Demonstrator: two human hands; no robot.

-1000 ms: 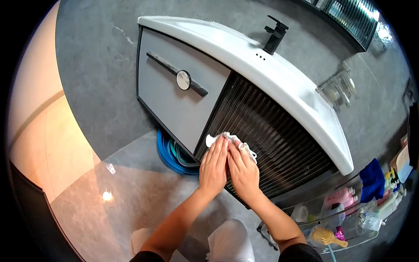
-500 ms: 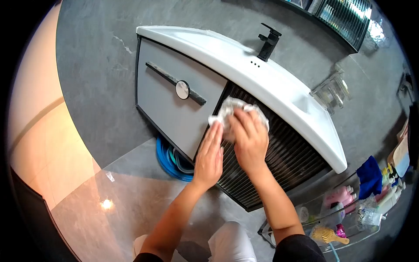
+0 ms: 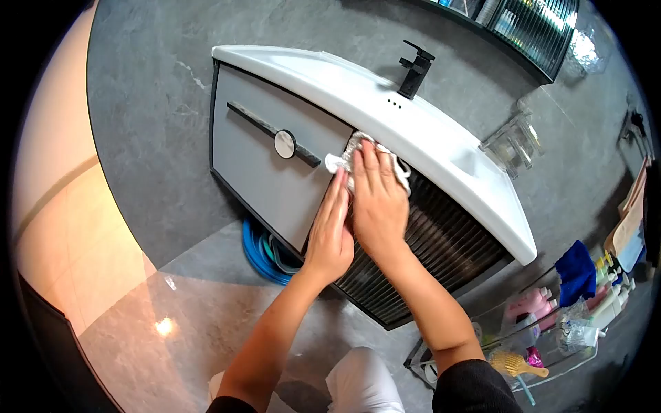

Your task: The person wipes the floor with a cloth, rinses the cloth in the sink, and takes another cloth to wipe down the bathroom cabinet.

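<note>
A crumpled white cloth point(image 3: 351, 153) lies against the upper part of the dark ribbed door point(image 3: 447, 230), just under the white sink point(image 3: 441, 148). My right hand point(image 3: 380, 210) presses it there, fingers stretched up over it, with cloth showing on both sides. My left hand point(image 3: 332, 237) is flat, its fingers straight and close together, along the edge where the ribbed door meets the plain grey door point(image 3: 268, 175). Its fingertips are at the cloth's lower left corner; whether they touch it I cannot tell.
A black faucet point(image 3: 416, 69) stands on the sink. The grey door has a bar handle with a round disc point(image 3: 284, 144). Blue basins point(image 3: 260, 258) sit below the cabinet. At right, a rack holds bottles, a blue cloth point(image 3: 576, 274) and a hairbrush point(image 3: 516, 364).
My right hand has moved up and slightly left with the cloth, closer to the sink's underside, and its fingers are now straighter. My left hand has shifted only slightly; the view has tilted a little.
</note>
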